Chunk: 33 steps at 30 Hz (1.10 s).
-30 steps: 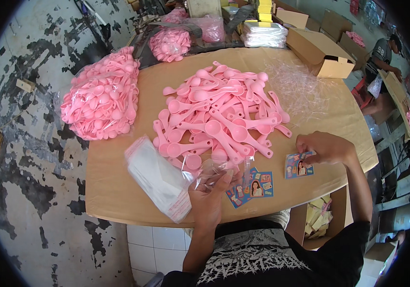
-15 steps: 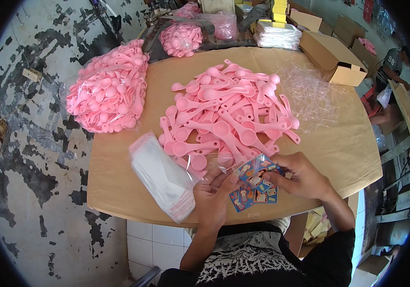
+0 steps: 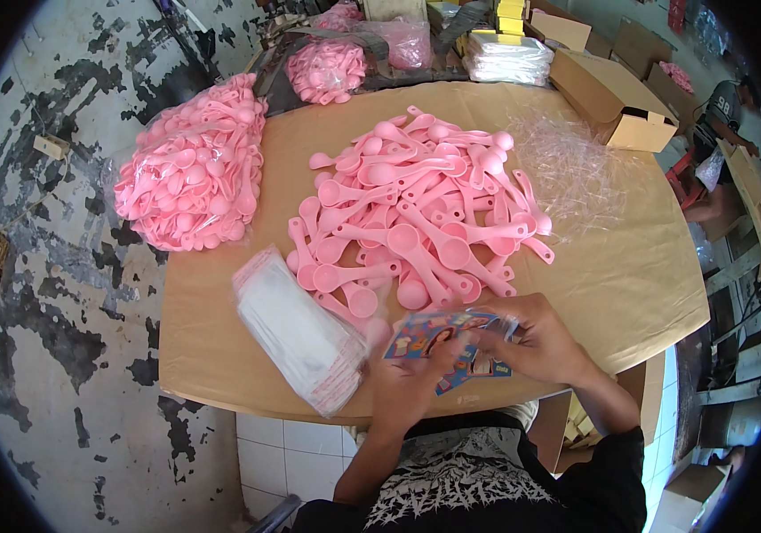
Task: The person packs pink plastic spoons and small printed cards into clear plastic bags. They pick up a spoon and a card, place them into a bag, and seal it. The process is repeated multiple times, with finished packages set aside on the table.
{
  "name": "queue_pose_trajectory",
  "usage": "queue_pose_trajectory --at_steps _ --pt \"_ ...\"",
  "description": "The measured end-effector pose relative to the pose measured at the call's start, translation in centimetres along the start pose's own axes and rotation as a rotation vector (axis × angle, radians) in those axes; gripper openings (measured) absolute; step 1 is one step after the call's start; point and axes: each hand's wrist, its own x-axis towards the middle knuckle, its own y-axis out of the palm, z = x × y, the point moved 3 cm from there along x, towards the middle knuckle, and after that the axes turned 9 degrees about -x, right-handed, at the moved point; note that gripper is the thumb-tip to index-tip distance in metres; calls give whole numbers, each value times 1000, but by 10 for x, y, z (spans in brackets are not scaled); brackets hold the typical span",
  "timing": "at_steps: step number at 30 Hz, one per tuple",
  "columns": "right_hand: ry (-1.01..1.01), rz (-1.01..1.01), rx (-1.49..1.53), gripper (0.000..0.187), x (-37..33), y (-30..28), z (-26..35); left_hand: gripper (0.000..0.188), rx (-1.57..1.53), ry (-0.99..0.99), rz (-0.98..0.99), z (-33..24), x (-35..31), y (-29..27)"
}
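Note:
Close to the table's near edge, my two hands meet at a blue printed card (image 3: 414, 339) with small coloured pictures, which appears to sit in a clear plastic bag. My left hand (image 3: 405, 384) grips its lower left side, thumb across the front. My right hand (image 3: 536, 345) pinches the right end, where clear film shows. Below them, more blue printed cards (image 3: 490, 365) lie on the table, partly covered by my fingers. A stack of clear plastic bags (image 3: 296, 329) is left of my left hand. Beyond my hands spreads a loose heap of pink measuring spoons (image 3: 416, 209).
A big clear sack of pink spoons (image 3: 194, 169) stands at the table's left. Crumpled clear film (image 3: 571, 169) and an open cardboard box (image 3: 616, 98) are at the right. More bagged spoons (image 3: 327, 71) and packed plastic (image 3: 509, 60) line the back. A person (image 3: 725, 124) sits far right.
The card has moved left, from my right fingers to between both hands, and now lies across my left hand with the film around it. My view has shifted slightly.

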Motion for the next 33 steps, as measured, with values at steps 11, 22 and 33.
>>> queue_pose_trajectory --at_steps 11,22,33 --pt "-81 -46 108 13 3 28 4 44 -606 56 10 23 -19 -17" --pt "-18 -266 -811 28 17 -36 -15 51 -657 160 170 13 3 -15" --pt "37 -345 -413 22 -19 -61 -16 55 -579 249 117 11 0 -17"
